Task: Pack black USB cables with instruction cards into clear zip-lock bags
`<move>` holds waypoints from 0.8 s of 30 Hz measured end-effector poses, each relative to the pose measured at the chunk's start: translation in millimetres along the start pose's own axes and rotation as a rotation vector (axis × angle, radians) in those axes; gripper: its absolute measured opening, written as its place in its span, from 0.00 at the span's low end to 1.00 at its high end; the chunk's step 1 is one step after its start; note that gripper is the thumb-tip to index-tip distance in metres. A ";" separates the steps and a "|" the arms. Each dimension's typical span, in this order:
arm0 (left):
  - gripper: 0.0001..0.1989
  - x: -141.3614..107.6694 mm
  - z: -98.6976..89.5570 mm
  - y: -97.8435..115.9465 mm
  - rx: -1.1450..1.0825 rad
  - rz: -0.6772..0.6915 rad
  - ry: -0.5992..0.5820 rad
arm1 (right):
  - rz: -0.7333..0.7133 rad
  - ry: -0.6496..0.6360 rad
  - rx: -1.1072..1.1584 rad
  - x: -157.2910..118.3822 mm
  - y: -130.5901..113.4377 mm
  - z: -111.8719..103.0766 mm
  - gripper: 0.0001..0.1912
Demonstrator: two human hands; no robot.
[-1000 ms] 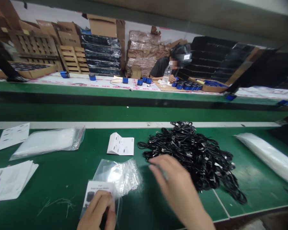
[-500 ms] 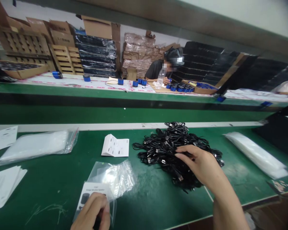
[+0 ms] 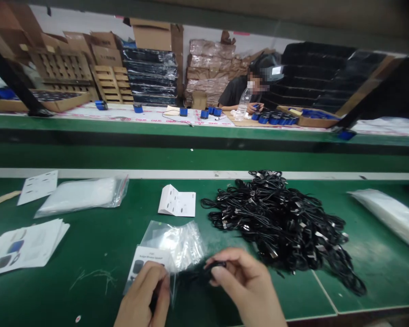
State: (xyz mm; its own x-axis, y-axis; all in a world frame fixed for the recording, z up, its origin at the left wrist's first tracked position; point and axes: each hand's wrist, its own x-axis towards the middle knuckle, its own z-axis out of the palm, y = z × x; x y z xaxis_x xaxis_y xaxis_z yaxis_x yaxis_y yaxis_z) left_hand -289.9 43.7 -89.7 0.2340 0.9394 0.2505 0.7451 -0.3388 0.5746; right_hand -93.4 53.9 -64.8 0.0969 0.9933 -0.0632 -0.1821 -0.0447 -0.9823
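Closed at the bottom centre, my left hand (image 3: 143,295) grips a clear plastic bag (image 3: 172,290) with a printed leaflet (image 3: 138,263) in it. The leaflet shows a speaker picture and lies partly under my fingers. My right hand (image 3: 247,286) pinches a bundled black cable (image 3: 204,271), blurred by motion, close to the bag's right side. Under and beyond the bag lie more clear plastic bags (image 3: 184,243). To the right spreads a large heap of black USB cables (image 3: 286,222) with metal plugs.
Folded leaflets (image 3: 179,202) stand behind the bags. At left are a leaflet stack (image 3: 30,247) and a pack of clear bags (image 3: 82,195); another pack (image 3: 391,215) lies far right. Across the raised shelf, a person (image 3: 240,91) handles something near blue cylinders (image 3: 276,119).
My right hand has come from the cable heap leftward and nearer, bringing a black cable beside the bag. My left hand keeps hold of the bag. The view has shifted left.
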 end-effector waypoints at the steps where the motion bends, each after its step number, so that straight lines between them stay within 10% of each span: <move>1: 0.05 0.1 -0.8 -0.4 0.016 0.021 0.000 | 0.020 -0.017 -0.022 -2.2 7.1 7.3 0.11; 10: 0.05 -7.0 5.4 -2.1 0.122 0.061 0.142 | -0.453 -0.029 -0.462 -10.0 28.9 9.9 0.04; 17: 0.07 -13.8 15.0 11.6 0.034 -0.057 0.250 | -0.321 0.032 -0.377 -15.9 41.0 31.4 0.04; 24: 0.07 -13.2 11.3 17.9 -0.020 -0.082 0.287 | -0.280 -0.310 -0.319 -13.8 18.0 19.5 0.17</move>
State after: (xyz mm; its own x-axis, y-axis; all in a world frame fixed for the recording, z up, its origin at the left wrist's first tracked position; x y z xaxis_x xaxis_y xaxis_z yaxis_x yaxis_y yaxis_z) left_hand -272.6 25.8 -91.5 -0.0151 0.9116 0.4108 0.7410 -0.2657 0.6167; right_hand -117.1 41.5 -78.2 -0.2039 0.9546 0.2171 0.1207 0.2446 -0.9621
